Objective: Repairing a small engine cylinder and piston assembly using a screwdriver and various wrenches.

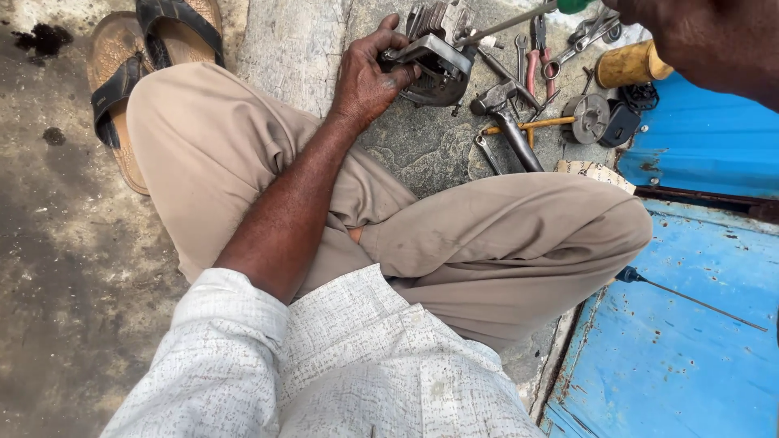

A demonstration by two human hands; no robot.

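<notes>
Your left hand (pixel 369 77) is closed around the small metal engine part (pixel 434 53), thumb across its near side and fingers wrapped over the far edge, pinning it to the stone floor (pixel 422 150) just ahead of your crossed legs. Your right hand (pixel 706 36) sits at the top right corner, only partly in view. A green-handled screwdriver (pixel 507 20) runs from it down onto the top of the engine part, but whether the fingers are clenched on the handle cannot be told.

Risks noted, all placed from the engine part:

- The screwdriver tip bears on the part close beside your left fingertips. If it slips off, it will likely travel toward those fingers.
- The part rests on uneven stone and is held by one hand only. Hard pressure could rock or spin it.
- Just right of it lie a hammer (pixel 507 118), red-handled pliers (pixel 535 57) and spanners, crowded together. A sliding part or elbow could scatter them.
- Further right, small round pieces (pixel 586 118) sit near the blue metal sheet (pixel 706 146) and could roll away.
- Behind and left, a sandal (pixel 142 61) lies by your knee.
</notes>
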